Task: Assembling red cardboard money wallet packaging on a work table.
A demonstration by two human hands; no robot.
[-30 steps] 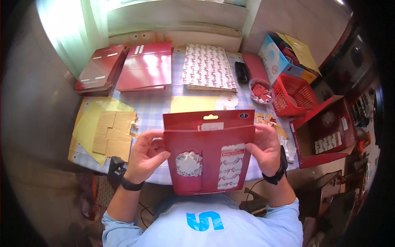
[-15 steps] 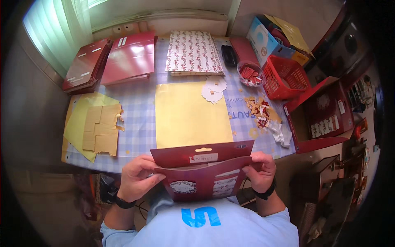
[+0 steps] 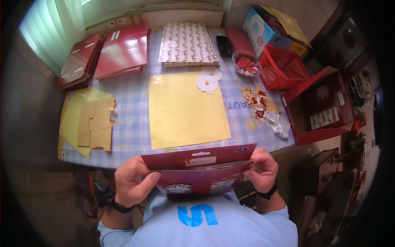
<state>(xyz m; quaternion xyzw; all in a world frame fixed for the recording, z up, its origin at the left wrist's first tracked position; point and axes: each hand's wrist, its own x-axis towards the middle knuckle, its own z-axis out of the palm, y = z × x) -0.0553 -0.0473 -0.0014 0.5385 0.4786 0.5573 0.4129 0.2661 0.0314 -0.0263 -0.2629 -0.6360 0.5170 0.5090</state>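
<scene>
In front of my chest, just off the table's near edge, is a dark red card packet (image 3: 201, 178) with a hang hole in its back panel. Its front panel bows away from the back one, and pale edges show in the gap between them. My left hand (image 3: 133, 181) pinches the packet's left edge, thumb on the front panel. At the right edge my right hand (image 3: 263, 171) grips it between thumb and fingers. Beyond the packet a plain yellow sheet (image 3: 187, 117) lies flat, with white scalloped paper pieces (image 3: 207, 84) on its far right corner.
Glossy red folders (image 3: 123, 51) and a patterned white stack (image 3: 187, 43) line the far side. At left lies a tan cardboard piece (image 3: 96, 127). Rightward are a bowl (image 3: 249, 64) of red pieces, a red basket (image 3: 284, 70), paper scraps (image 3: 259, 103), crumpled tissue (image 3: 279, 124) and an open red box (image 3: 302, 90).
The packet has tilted, so less of its front panel shows. Both hands keep their hold on its edges. The whole view has shifted slightly, with the table's things a little higher and further left.
</scene>
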